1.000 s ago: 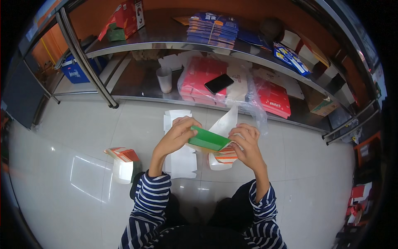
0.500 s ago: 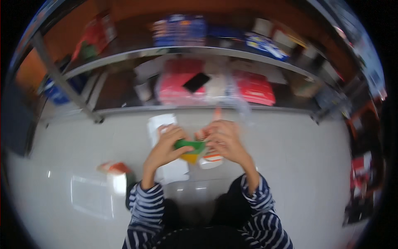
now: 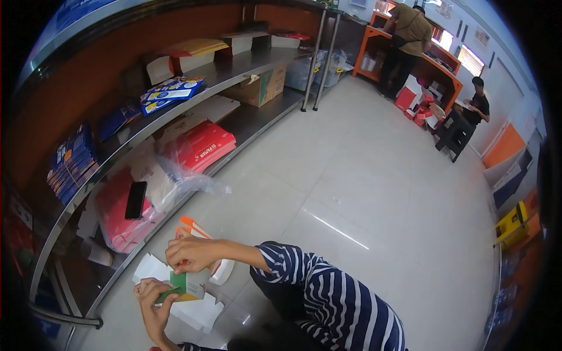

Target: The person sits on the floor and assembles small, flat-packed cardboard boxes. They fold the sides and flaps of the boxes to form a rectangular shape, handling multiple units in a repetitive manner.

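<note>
A small carton (image 3: 193,288) in green, white and yellow is held at the lower left. My left hand (image 3: 153,301) grips its green side, the thumb lying along a green flap. Just above, my right hand (image 3: 193,253) has its fingers curled together at the carton's upper green edge; the fingertips are partly hidden. Beneath the hands, a white sheet of folded card (image 3: 202,313) lies on the floor. Beside my right wrist rests an orange and white carton (image 3: 221,272), partly covered by that hand and forearm.
A metal shelf (image 3: 260,120) runs along the left, bearing plastic-wrapped red packs (image 3: 117,205), a black phone (image 3: 136,200), blue packets (image 3: 73,161) and a brown box (image 3: 257,88). Tiled floor (image 3: 328,175) stretches right. Farther back, one person (image 3: 407,35) stands and another (image 3: 479,105) sits.
The view has swung right, bringing the far room and two people in. Both hands stay at the small carton, now lower left; more of its white side shows.
</note>
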`<state>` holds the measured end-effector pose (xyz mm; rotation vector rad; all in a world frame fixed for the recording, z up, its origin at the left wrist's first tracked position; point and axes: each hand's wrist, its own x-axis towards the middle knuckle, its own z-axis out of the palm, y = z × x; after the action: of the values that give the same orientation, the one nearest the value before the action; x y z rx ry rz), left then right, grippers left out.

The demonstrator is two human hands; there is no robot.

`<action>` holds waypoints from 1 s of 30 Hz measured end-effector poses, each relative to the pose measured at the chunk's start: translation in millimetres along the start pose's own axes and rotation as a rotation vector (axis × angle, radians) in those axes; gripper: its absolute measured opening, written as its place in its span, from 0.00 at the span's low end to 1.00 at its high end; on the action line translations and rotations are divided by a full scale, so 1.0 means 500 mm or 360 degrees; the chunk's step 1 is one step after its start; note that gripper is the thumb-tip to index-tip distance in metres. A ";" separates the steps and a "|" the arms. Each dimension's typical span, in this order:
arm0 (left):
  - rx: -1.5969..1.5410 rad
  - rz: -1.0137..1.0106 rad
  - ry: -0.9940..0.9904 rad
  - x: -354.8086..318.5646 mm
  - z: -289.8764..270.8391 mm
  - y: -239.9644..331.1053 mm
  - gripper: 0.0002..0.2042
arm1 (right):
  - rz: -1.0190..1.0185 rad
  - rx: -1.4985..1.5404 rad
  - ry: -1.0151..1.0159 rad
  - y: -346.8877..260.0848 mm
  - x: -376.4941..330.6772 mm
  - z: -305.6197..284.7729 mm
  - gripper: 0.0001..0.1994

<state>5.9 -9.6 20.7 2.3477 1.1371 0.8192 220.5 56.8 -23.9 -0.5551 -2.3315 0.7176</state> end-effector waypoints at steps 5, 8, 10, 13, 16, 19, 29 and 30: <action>0.0325 0.0061 0.0264 0.001 0.022 0.014 0.07 | -0.0074 0.0125 0.0045 -0.007 0.011 0.020 0.05; 0.0477 0.0137 0.0289 0.003 0.038 0.008 0.07 | -0.0102 -0.0236 0.0141 -0.011 0.004 0.031 0.04; 0.0479 0.0122 0.0339 0.007 0.045 0.010 0.07 | -0.0113 -0.0276 0.0163 -0.007 0.002 0.032 0.04; 0.0508 0.0102 0.0298 0.004 0.037 0.014 0.08 | -0.0123 -0.0292 0.0186 -0.006 0.002 0.040 0.05; 0.0504 0.0127 0.0283 0.003 0.022 0.008 0.07 | -0.0208 -0.0348 0.0148 0.000 0.009 0.034 0.05; 0.0463 0.0062 0.0292 0.000 0.012 0.003 0.06 | -0.0302 -0.0363 0.0050 0.022 0.009 0.021 0.06; 0.0618 0.0339 0.0521 0.000 0.036 -0.007 0.07 | -0.0024 -0.0596 0.0169 -0.058 0.018 -0.006 0.03; 0.0650 0.0354 0.0545 -0.001 0.037 -0.006 0.07 | -0.0043 -0.0600 0.0190 -0.060 0.020 -0.003 0.02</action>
<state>16.3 -10.1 4.9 2.7814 1.2937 1.2011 208.1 39.9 0.2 -0.7071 -2.3662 0.2215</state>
